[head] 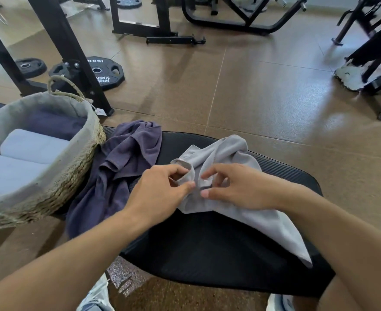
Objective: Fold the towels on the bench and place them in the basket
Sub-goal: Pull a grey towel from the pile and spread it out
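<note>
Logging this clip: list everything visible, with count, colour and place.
grey towel: 1, light grey, crumpled on the bench, held by both hands
purple towel: 1, dark purple, crumpled beside the basket
folded towels: at least 3, pale grey and dark, in the basket
basket: 1, woven tan, left
bench: 1, black, centre
weight plates: 3, black, floor behind
gym frames: several, black, background
left hand: pinches the grey towel
right hand: pinches the grey towel

Black padded bench (218, 254) on a brown gym floor (263, 97), crumpled dark purple towel (122, 167) draped over its left end, rumpled light grey towel (241, 198) across the middle, woven basket (57, 187) at the left end beside the purple towel
</note>
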`<state>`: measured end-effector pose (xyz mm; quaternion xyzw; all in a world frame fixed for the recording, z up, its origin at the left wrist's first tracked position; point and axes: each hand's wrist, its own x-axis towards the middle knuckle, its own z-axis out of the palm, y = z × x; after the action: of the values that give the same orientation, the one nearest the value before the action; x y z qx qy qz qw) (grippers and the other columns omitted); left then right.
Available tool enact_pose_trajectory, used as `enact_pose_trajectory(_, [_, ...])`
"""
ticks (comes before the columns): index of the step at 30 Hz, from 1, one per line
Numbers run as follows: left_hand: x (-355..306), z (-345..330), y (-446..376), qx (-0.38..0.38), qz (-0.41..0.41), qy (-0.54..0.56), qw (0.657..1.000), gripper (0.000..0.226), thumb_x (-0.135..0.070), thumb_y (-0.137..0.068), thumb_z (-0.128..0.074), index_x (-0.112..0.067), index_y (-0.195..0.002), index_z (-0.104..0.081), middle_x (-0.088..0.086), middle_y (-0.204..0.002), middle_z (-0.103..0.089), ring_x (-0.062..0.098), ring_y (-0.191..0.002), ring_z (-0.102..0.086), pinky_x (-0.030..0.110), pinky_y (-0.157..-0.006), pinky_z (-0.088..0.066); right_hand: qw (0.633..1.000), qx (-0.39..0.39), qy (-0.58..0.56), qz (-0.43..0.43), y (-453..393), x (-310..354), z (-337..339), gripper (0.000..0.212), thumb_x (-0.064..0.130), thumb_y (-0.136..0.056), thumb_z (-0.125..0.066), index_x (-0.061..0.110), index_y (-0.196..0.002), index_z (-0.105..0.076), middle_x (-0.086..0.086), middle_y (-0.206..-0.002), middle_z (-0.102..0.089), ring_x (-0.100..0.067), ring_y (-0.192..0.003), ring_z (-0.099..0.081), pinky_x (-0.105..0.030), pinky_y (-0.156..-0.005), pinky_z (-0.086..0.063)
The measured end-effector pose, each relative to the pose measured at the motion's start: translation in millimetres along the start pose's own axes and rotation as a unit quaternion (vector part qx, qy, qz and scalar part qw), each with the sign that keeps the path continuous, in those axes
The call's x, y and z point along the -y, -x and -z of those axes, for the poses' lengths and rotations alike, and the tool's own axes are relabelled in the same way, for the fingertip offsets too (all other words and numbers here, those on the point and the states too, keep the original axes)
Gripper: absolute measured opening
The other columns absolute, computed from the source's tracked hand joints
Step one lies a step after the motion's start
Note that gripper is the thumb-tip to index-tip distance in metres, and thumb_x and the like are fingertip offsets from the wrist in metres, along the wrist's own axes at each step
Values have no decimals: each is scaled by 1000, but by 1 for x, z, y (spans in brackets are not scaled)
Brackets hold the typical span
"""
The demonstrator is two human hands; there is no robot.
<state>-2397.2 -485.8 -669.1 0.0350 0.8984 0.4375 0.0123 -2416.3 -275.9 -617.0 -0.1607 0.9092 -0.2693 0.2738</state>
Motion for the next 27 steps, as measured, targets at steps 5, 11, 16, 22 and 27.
enact_pose_trajectory(5, [4,-10,6,24,5,-1,1000,14,-41,-78,-71,-35,-89,-77,-18,-55,-60,-4,-49,-47,27,-57,-41,993,-81,69,44,-2,-9,-1,38,11,-96,-54,40,-117,-67,23,-98,-66,12,-80,-55,-17,-86,-40])
enact_pose_trajectory(11, [4,4,-4,18,19,12,1000,18,-34,-84,-76,-22,-71,-73,-2,-60,-69,11,-51,-58,34,-60,-50,979,-146,126,71,-11,-13,0,31,28,-91,-65,44,-118,-63,24,-105,-59,4,-84,-49,-31,-89,-47])
enact_pose_trajectory(16, [-3,12,-7,-15,19,43,999,16,-33,-83,-79,-20,-74,-74,3,-65,-71,7,-56,-57,34,-59,-51,977,-141,140,78,-24,-15,-1,9,41,-93,-64,39,-100,-70,18,-111,-57,-2,-91,-51,-41,-88,-51])
enact_pose_trajectory(22, [-14,13,-5,-98,35,124,987,5,-22,-84,-80,-18,-82,-77,3,-72,-75,6,-61,-62,18,-58,-50,973,-185,38,133,-23,-14,5,10,45,-91,-67,35,-92,-66,20,-113,-64,-6,-118,-50,-46,-97,-47])
enact_pose_trajectory(27, [-24,1,7,-62,68,227,970,2,-17,-87,-77,-18,-87,-79,-3,-69,-75,5,-60,-66,27,-58,-59,966,-197,-18,165,-11,-5,2,8,46,-90,-68,38,-90,-69,19,-94,-68,-3,-108,-55,-41,-89,-52])
